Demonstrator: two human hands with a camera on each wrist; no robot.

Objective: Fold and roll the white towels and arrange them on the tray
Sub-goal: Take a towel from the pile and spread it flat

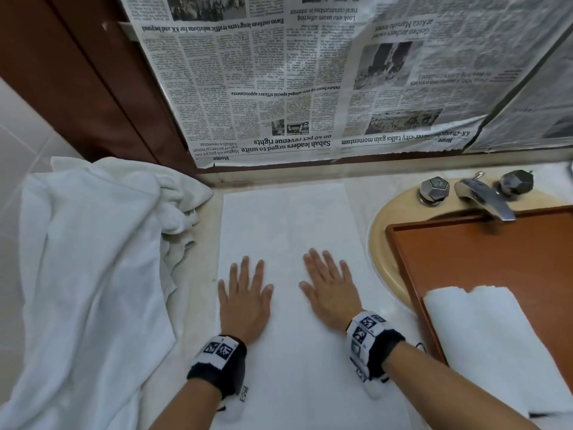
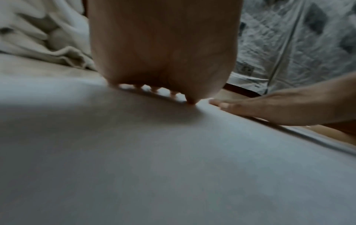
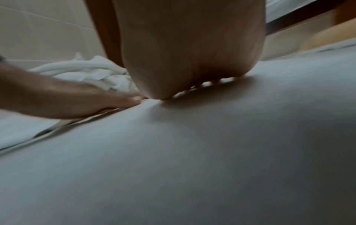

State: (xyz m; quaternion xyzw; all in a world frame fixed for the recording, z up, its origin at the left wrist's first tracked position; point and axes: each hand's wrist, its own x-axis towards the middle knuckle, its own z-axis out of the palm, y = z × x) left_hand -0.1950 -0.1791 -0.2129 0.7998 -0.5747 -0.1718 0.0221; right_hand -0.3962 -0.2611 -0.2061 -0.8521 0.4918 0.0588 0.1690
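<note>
From the head view, your left hand [image 1: 245,302] and right hand [image 1: 330,293] both lie flat, fingers straight and spread, side by side on the folded towel [image 1: 288,225] stretched along the counter [image 1: 359,187]; neither hand grips anything. The towel's right edge runs just beside the sink [image 1: 379,243], so a sideways push while smoothing could slide it over the basin rim. The loose pile of towels [image 1: 93,259] sits close on the left, and a careless roll could catch its trailing folds. One finished towel [image 1: 493,333] already lies on the tray [image 1: 483,249], which rests across the sink and could tip if you load it unevenly.

From the left wrist, your palm presses the cloth, fingertips [image 2: 189,102] down; uneven pressure here would likely skew the roll.

From the right wrist, the same flat press shows, with the left hand's fingers [image 3: 134,99] near the towel's edge, where the layers could slip apart.
</note>
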